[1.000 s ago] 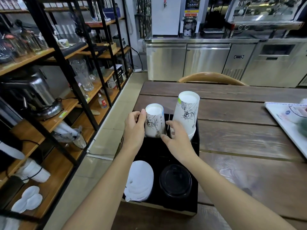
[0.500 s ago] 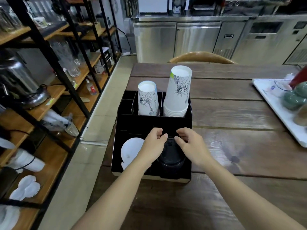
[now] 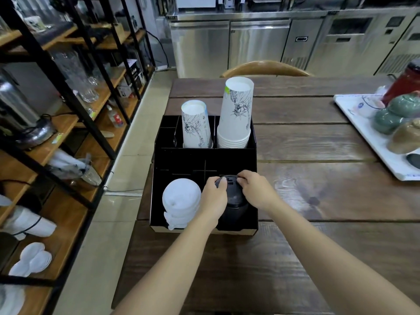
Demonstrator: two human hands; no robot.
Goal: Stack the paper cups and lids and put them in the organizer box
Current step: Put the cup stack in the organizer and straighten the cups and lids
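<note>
A black organizer box sits at the table's left edge. Its back compartments hold a short stack of white printed paper cups, upside down, and a taller stack of the same cups to the right. In the front left compartment lies a stack of white lids. A stack of black lids fills the front right compartment. My left hand and my right hand grip that black stack from either side near its top.
A white tray with green and brown teapots and a red jar stands at the table's right. A wooden chair back rises behind the table. Black-framed shelves with glassware and lids line the left; steel counters stand at the back.
Both hands left the short cup stack at the back, came toward me to the front right compartment, and closed on the black lid stack. My view tilted down and closer.
</note>
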